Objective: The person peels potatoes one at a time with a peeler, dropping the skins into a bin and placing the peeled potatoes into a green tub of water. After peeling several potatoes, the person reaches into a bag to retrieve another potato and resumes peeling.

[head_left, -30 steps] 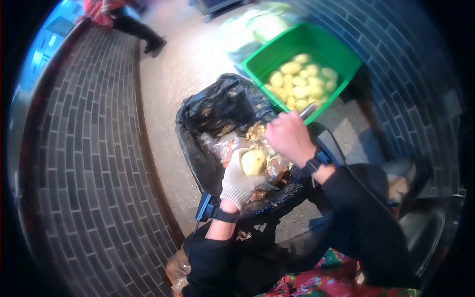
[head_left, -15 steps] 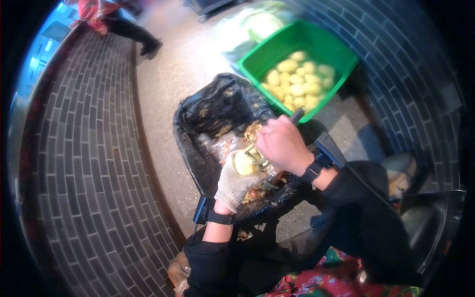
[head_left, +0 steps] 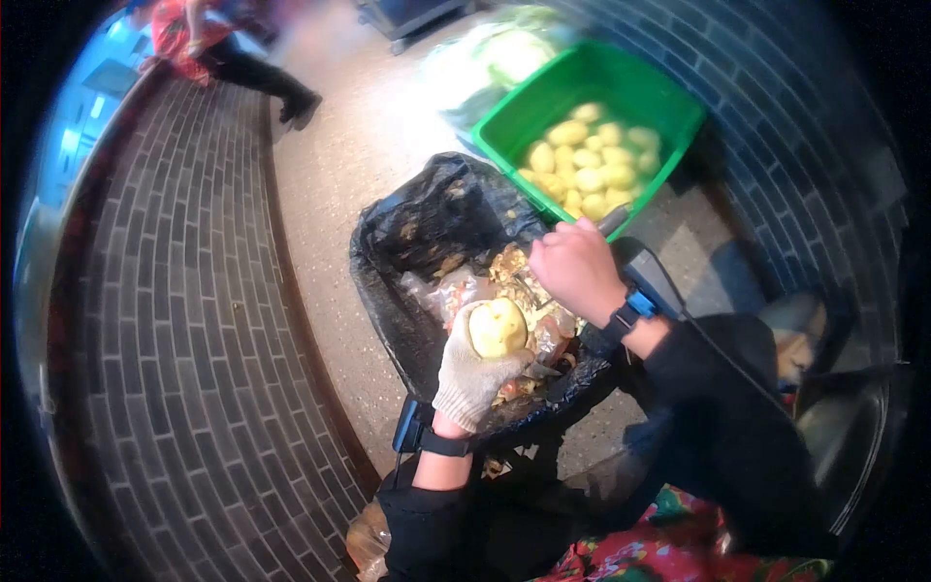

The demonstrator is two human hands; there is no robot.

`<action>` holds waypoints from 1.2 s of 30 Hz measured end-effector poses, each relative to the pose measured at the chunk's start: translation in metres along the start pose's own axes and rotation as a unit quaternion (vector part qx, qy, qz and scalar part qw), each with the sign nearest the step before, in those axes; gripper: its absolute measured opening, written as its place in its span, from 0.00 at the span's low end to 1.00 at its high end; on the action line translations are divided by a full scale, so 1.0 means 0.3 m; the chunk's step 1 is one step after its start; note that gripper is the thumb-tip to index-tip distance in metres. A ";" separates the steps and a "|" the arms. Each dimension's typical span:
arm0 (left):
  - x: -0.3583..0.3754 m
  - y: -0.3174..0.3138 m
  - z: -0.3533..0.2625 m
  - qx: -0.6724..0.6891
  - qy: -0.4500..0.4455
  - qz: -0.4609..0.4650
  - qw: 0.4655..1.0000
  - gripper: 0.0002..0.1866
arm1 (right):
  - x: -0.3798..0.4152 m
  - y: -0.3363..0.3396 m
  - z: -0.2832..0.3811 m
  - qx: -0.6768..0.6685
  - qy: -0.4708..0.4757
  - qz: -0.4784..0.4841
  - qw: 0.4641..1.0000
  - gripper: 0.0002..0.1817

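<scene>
My left hand (head_left: 472, 380), in a pale knitted glove, is closed around a peeled yellow potato (head_left: 498, 328) with small dark spots. My bare right hand (head_left: 579, 270) sits up and to the right of it, its fingers wrapped round a peeler (head_left: 615, 221) whose dark handle end sticks out past the fist. The blade is hard to make out against the scraps, and a gap separates my right hand from the potato. Both hands are over a bin lined with a black bag (head_left: 380, 260), in which peelings (head_left: 510, 267) and clear plastic (head_left: 456, 294) lie.
Beyond the bin stands a green tub (head_left: 664, 92) of peeled potatoes (head_left: 588, 157). A bag of pale green vegetables (head_left: 499, 53) lies behind it. Brick walls (head_left: 184, 320) rise on both sides. At the upper left a person (head_left: 199, 44) in a red patterned top stands on the floor.
The peeler has come off the potato, and my right hand has moved slightly right and down. More of the potato's face shows in my left hand. The view has shifted a little.
</scene>
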State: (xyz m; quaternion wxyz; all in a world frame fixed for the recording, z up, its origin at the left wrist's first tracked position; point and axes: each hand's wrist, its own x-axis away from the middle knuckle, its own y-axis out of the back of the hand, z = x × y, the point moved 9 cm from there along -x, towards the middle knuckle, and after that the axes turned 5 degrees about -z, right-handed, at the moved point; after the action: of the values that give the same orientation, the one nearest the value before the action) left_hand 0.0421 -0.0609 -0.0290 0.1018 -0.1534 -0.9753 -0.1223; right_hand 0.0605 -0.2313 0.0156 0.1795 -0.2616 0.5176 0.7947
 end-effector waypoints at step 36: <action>-0.017 -0.031 0.080 0.127 0.053 0.038 0.990 0.33 | 0.008 -0.001 0.144 -0.139 0.078 0.000 0.987 0.15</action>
State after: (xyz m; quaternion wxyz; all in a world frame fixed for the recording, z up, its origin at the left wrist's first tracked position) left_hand 0.0399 -0.0646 -0.0551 0.1765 -0.1693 -0.9696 -0.0010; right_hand 0.0489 -0.1915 0.0281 0.1001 -0.3455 0.4145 0.8359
